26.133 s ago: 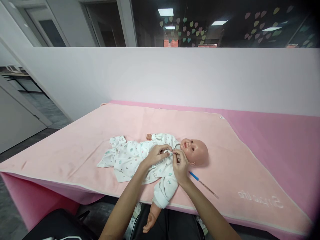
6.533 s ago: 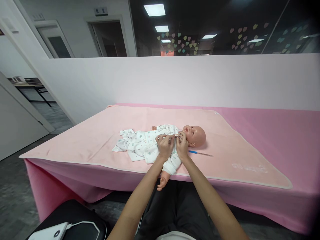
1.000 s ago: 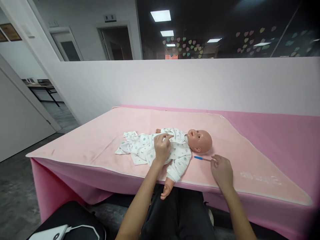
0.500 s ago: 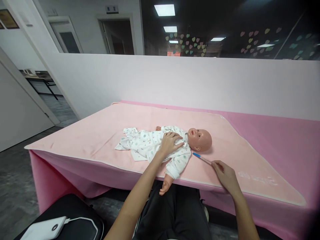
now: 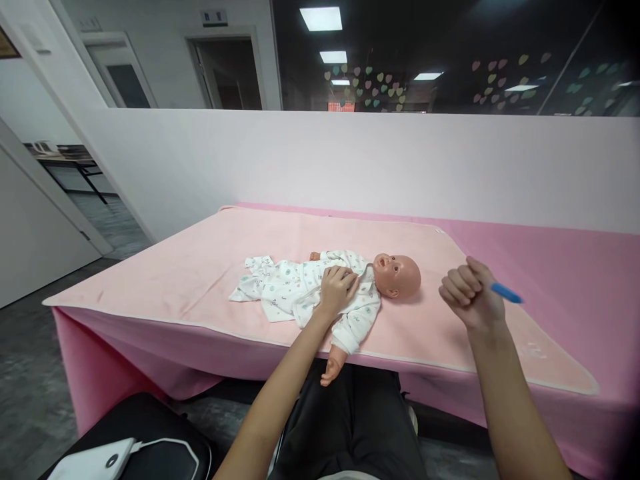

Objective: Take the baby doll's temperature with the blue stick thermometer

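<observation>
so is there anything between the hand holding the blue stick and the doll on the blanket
Nothing visible. The right hand holds the blue stick raised, and only bare pink blanket lies between it and the doll, where the left hand rests.

The baby doll [image 5: 395,275] has a smooth, slightly glossy plastic head; its romper [image 5: 300,293] is soft matt printed cotton cloth. Under it lies a pale pink blanket [image 5: 200,273], matt and fleecy, over a deeper pink cloth on the table [image 5: 575,267]. At 3 o'clock, the thermometer [image 5: 506,293] shows a glossy blue plastic tip.
</observation>
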The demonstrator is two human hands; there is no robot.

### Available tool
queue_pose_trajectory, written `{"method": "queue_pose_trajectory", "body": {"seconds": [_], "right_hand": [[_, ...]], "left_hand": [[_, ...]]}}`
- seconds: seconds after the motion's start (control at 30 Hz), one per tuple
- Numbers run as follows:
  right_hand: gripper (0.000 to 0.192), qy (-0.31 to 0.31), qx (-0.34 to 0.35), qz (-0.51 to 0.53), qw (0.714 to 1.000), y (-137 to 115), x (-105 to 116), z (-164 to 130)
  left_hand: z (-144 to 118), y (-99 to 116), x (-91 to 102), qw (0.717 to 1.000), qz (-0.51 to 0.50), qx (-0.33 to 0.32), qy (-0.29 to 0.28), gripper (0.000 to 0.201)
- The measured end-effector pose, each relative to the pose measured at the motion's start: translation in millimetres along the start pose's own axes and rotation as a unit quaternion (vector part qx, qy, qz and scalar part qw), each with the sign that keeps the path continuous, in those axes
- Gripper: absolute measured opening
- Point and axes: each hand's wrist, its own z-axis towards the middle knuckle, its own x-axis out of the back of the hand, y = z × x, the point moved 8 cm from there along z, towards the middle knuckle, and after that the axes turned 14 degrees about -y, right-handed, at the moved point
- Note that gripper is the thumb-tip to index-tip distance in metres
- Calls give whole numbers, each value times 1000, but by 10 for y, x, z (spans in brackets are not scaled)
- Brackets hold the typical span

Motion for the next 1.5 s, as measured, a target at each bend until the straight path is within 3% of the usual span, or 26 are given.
{"method": "queue_pose_trajectory", "body": {"seconds": [0.07, 0.13, 0.23, 0.37, 0.43, 0.57, 0.67, 0.83, 0.97, 1.17, 1.5], "right_hand": [[51, 5, 20, -60, 998, -183, -32, 104], [50, -14, -15, -99, 995, -183, -104, 193], [49, -47, -71, -67, 994, -85, -217, 252], [49, -59, -89, -25, 994, -81, -285, 248], [49, -55, -76, -11, 996, -114, -289, 244], [47, 30, -35, -116, 992, -194, -154, 209], [48, 41, -37, -154, 987, -222, -130, 183], [48, 24, -15, -112, 993, -384, -147, 191], [49, 70, 5, -172, 983, -410, -67, 230], [49, 55, -37, -227, 972, -182, 0, 271], [51, 5, -47, -243, 969, -255, -201, 269]], "left_hand": [[-10, -18, 2, 1000, 7, 11, 10, 20], [-14, -27, 7, 1000, 10, 15, 17, 20], [-14, -28, 12, 1000, 4, 16, 21, 20], [-9, -36, 10, 1000, -4, 25, 17, 21], [-10, -40, 17, 999, -11, 28, 20, 21], [-12, -37, 29, 999, -18, 23, 28, 20], [-13, -33, 23, 999, -12, 17, 26, 19], [-14, -36, 11, 999, 4, 22, 25, 19], [-19, -26, 35, 999, -11, 10, 39, 16], [-17, -33, 25, 999, -4, 15, 30, 17], [-23, -21, 36, 999, 5, 8, 41, 15]]}}
